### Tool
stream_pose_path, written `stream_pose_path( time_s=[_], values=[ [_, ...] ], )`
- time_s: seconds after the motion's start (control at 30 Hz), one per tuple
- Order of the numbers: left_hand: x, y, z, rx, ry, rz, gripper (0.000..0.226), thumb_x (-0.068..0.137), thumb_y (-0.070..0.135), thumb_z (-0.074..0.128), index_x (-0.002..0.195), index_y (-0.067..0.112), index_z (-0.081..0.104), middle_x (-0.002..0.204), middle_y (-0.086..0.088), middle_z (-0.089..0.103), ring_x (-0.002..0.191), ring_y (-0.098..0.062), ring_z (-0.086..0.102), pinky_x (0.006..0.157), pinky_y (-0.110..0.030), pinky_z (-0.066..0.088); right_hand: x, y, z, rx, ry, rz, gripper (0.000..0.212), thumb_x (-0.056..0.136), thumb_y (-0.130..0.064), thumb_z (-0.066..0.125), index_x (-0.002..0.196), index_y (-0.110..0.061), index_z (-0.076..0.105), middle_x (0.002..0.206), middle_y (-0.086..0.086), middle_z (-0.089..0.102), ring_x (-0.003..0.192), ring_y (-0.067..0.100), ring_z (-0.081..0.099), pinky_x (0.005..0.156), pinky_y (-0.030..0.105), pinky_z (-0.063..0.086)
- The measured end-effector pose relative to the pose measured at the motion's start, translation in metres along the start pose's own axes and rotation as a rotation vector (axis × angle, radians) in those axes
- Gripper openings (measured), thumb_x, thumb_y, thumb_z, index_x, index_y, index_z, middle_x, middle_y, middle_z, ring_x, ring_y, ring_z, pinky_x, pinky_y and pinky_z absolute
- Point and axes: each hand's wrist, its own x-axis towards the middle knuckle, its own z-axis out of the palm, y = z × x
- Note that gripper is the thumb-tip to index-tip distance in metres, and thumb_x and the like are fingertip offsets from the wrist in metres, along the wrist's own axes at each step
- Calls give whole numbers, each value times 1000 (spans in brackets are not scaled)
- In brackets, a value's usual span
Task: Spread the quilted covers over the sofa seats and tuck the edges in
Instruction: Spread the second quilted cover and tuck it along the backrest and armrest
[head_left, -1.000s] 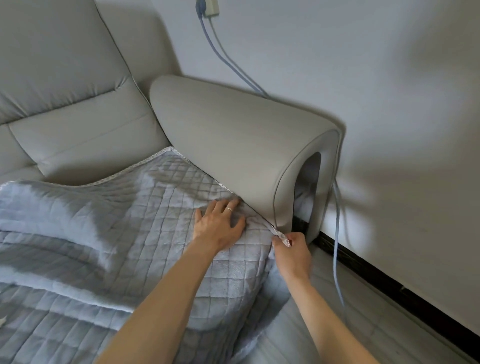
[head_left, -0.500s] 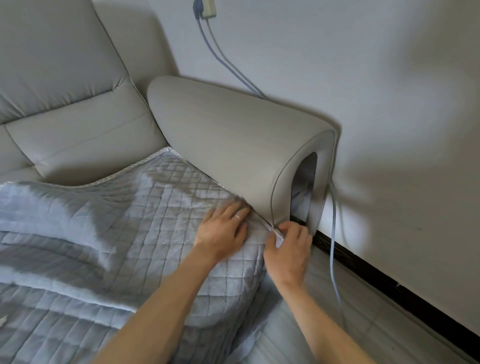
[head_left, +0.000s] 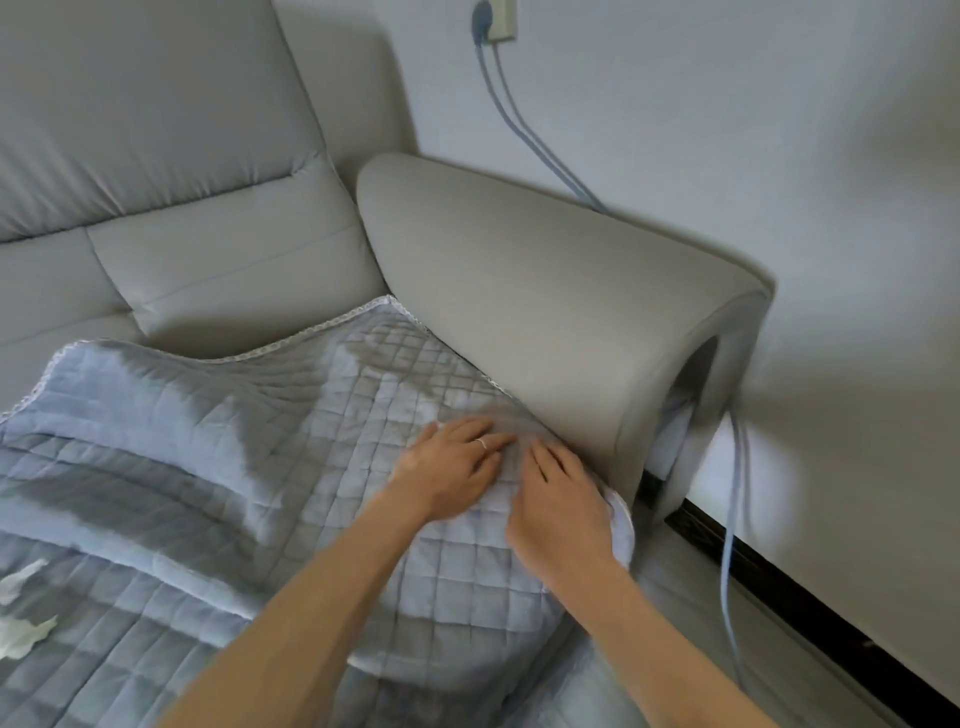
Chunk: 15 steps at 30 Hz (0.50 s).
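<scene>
Head view: both hands flat on the cover at the armrest seam.
Quilted cover (head_left: 311, 441) lies over the seat, its laced back edge untucked against the backrest (head_left: 234, 270); left hand (head_left: 457, 467) presses it, fingers straight; right hand (head_left: 558, 499), pinching the corner trim a second ago, has let go and lies flat alongside; side tucking looks about to start; armrest (head_left: 545, 312) crowds the seam; cable (head_left: 732, 545) hangs clear beyond.
</scene>
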Motion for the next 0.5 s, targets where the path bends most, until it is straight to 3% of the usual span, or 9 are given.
stream_pose_path(
  time_s=[0.1, 0.2, 0.3, 0.4, 0.5],
  values=[
    [-13, -78, -21, 94, 16, -182, 51, 101, 52, 24, 152, 46, 21, 164, 10, 11, 150, -11, 6, 121, -49, 0, 33, -31, 7, 39, -160, -109, 70, 92, -49, 12, 152, -17, 32, 161, 3, 27, 149, 17, 17, 120, 42, 22],
    [-31, -176, -41, 148, 95, -364, 52, 100, 54, 22, 151, 45, 23, 163, 5, 18, 150, -16, 12, 120, -52, 4, 78, -82, 19, 47, -262, -198, 61, 99, -57, 18, 156, -34, 15, 165, -8, 3, 151, 11, -4, 122, 42, 7],
    [-50, -265, -53, 150, 136, -526, 57, 98, 58, 15, 151, 42, 28, 162, 3, 20, 150, -18, 11, 120, -49, 3, 124, -140, 43, 36, -329, -244, 63, 98, -62, 14, 156, -38, 8, 164, -12, -5, 150, 9, -11, 122, 46, -1],
    [-66, -334, -62, 82, 215, -574, 67, 93, 59, 8, 150, 37, 36, 162, 2, 21, 150, -18, 9, 122, -38, 2, 170, -197, 71, -7, -398, -256, 64, 96, -65, 13, 155, -38, 9, 164, -12, -5, 150, 9, -12, 122, 47, -1],
    [-84, -388, -73, 62, 428, -560, 64, 91, 54, 14, 144, 37, 45, 160, 3, 28, 149, -18, 17, 122, -46, 11, 209, -256, 87, -45, -451, -290, 69, 93, -69, 11, 155, -40, 11, 165, -10, -3, 150, 11, -11, 122, 45, 0]
  ],
)
